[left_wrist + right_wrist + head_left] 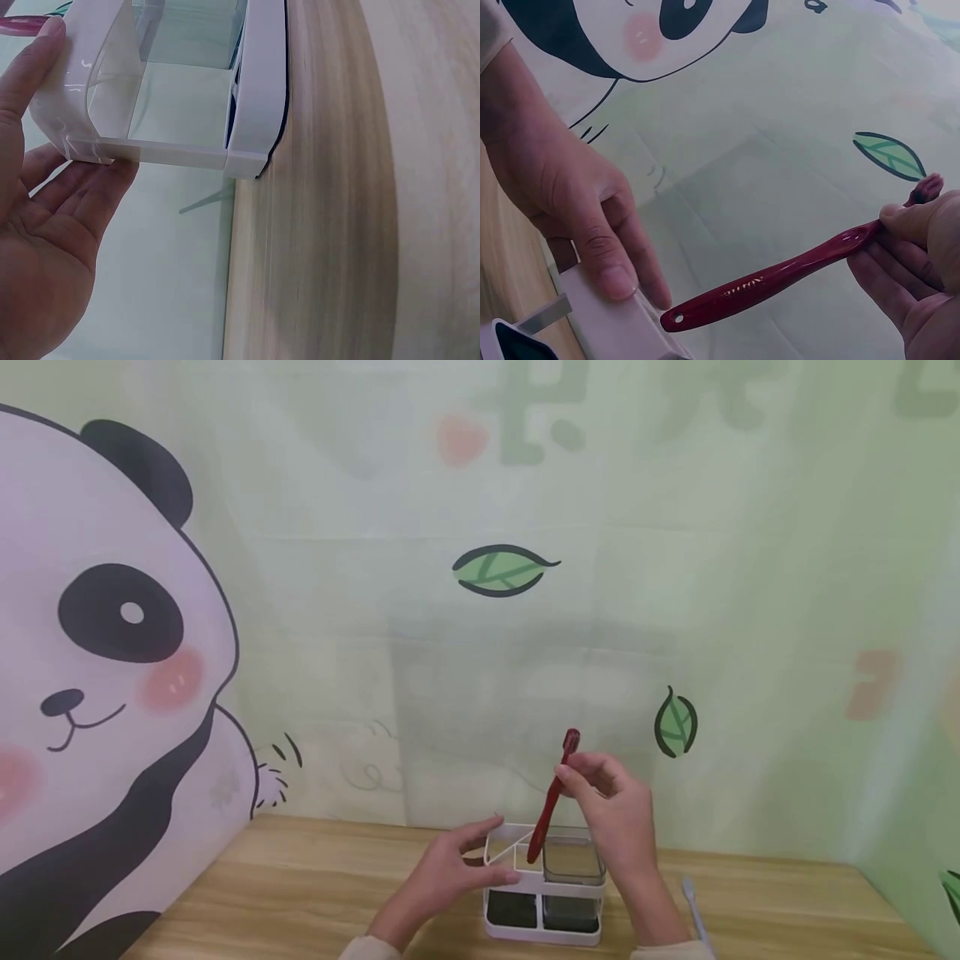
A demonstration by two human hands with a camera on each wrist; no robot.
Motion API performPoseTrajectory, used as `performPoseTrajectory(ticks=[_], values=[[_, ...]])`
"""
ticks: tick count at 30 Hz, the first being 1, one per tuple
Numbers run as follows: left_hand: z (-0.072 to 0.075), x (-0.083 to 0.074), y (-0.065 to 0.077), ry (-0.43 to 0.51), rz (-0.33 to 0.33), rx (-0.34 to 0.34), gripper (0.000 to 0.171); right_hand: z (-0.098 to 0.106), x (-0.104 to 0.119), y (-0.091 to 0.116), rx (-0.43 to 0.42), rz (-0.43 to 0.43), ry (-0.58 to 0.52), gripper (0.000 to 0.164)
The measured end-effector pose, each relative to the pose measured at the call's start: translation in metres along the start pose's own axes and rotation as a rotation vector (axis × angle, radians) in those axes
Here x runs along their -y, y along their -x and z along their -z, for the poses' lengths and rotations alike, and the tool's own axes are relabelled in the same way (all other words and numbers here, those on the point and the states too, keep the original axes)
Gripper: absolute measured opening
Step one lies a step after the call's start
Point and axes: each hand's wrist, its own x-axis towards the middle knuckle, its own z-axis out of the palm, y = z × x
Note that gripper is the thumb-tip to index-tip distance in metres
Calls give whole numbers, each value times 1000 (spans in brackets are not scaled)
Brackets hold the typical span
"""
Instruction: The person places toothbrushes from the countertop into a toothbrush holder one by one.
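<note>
A white toothbrush holder (543,887) with divided compartments stands on the table; a clear cup (573,864) sits in its right side. My left hand (442,870) grips the holder's upper left side, thumb on the front and fingers behind, as the left wrist view shows on the white frame (259,67). Between thumb and fingers, my right hand (618,817) pinches a dark red toothbrush (550,804) near its head. The brush is tilted, bristle end up, and its handle end overlaps a small middle compartment in the head view. The right wrist view shows a hole in the handle (757,289).
A light blue toothbrush (695,906) lies on the wooden table (337,864) to the right of my right forearm. Behind the table hangs a pale green cloth (322,610) printed with a panda and leaves.
</note>
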Motion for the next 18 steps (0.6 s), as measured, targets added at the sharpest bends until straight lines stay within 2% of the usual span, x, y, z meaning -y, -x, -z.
performPoseTrajectory(ticks=[8, 18], values=[[-1, 2, 0, 10, 4, 5, 76, -9, -13, 1, 52, -35, 14, 25], [0, -1, 0, 31, -19, 9, 74, -17, -25, -1, 86, -40, 62, 15]])
